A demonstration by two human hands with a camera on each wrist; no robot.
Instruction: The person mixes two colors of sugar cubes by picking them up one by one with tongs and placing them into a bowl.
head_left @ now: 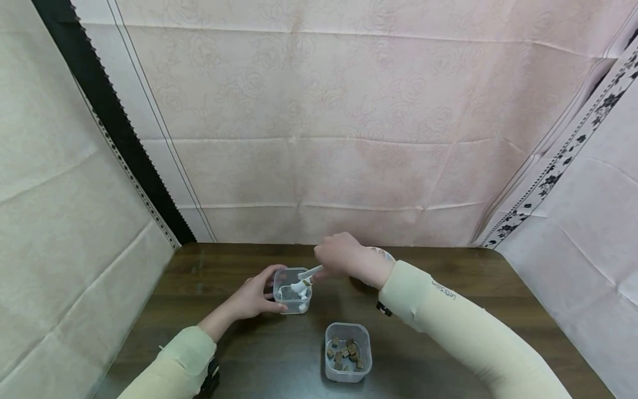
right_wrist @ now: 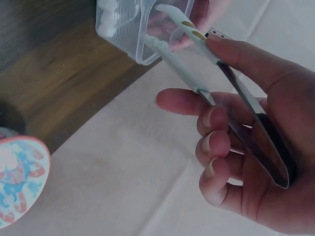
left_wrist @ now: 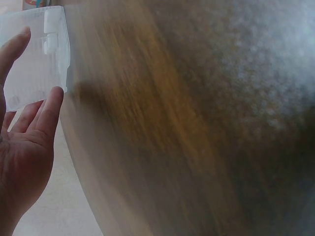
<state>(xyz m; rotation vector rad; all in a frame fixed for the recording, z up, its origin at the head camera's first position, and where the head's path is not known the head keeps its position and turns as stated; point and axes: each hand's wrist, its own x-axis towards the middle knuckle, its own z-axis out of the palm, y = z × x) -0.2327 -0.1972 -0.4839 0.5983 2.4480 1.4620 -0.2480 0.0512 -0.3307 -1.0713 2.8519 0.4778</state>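
Note:
My left hand (head_left: 260,295) holds a clear plastic container (head_left: 293,308) from its left side, thumb and fingers spread around the wall. The left wrist view also shows that container (left_wrist: 37,64), with a thumb and fingertips against it. Several small white pieces (head_left: 302,307) lie inside. In my right hand (head_left: 344,256) is a pair of tongs (right_wrist: 179,73) with pale arms and a metal bend at the back. The tongs' tips reach into the container's mouth and stand apart in the right wrist view. White pieces overlap the tips in the head view.
A second clear container (head_left: 348,377) with several brown cubes (head_left: 345,352) stands nearer the table's front. Partly hidden behind my right wrist is a bowl (right_wrist: 22,177) with a red rim and coloured pattern. The wooden table (head_left: 279,360) ends at a pale cloth hanging (head_left: 319,166).

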